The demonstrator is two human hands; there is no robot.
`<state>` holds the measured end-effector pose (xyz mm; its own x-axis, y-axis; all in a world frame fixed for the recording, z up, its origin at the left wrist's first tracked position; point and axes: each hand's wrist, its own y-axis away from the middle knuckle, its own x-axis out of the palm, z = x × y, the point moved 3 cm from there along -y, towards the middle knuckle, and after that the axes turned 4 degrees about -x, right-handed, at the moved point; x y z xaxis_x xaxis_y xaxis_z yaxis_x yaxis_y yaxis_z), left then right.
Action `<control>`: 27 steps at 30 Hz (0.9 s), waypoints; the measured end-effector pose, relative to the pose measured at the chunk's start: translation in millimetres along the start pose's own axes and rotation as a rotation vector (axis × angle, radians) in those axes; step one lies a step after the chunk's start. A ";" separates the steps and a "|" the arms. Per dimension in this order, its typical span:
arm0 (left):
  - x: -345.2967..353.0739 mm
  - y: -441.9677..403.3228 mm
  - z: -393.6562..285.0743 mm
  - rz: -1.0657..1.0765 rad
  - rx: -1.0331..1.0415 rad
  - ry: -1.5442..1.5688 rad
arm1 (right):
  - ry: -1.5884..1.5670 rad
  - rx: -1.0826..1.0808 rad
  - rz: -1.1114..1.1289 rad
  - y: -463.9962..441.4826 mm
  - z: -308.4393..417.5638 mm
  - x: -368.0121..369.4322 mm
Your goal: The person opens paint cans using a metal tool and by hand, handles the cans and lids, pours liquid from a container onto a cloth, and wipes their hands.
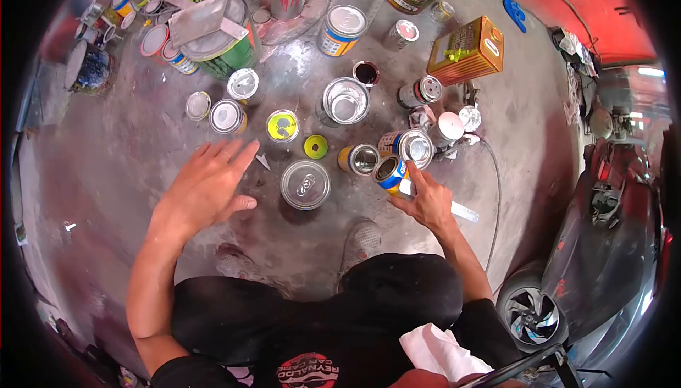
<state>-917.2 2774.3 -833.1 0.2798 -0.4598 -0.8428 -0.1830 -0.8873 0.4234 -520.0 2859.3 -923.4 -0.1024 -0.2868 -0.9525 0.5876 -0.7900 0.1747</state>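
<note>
My right hand (428,205) grips a small blue-and-yellow paint can (391,175) by its side, tilted, with its open mouth facing up. Beside it stand another small open can (360,159) and a larger can with a silver lid (415,147). My left hand (208,184) hovers palm down, fingers apart and holding nothing. Between the hands are a round can with a clear-looking lid (305,185), a lime-green cup or lid (316,147) and a yellow-topped can (282,125). An open silver can (345,101) sits farther back.
Many paint cans crowd the far left around a green bucket (225,54). At the back right stands an orange rectangular tin (466,51). A thin hose (499,196) curves along the floor on the right, near a car wheel (533,310). My shoes (362,241) are close in front.
</note>
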 end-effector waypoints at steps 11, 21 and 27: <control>-0.6 -2.1 5.6 -0.096 0.055 0.011 | 0.156 -0.035 0.076 -18.9 10.9 -12.3; -0.9 -5.0 -1.7 -0.114 0.063 -0.004 | 0.332 -0.081 0.249 -45.1 34.8 -32.6; -3.0 -5.2 -5.9 -0.101 0.082 -0.001 | 0.408 -0.080 0.343 -57.4 45.5 -39.3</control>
<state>-911.6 2780.0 -830.8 0.2993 -0.3684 -0.8802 -0.2301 -0.9231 0.3081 -586.2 2891.2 -884.7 0.4172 -0.2746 -0.8663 0.5933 -0.6398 0.4885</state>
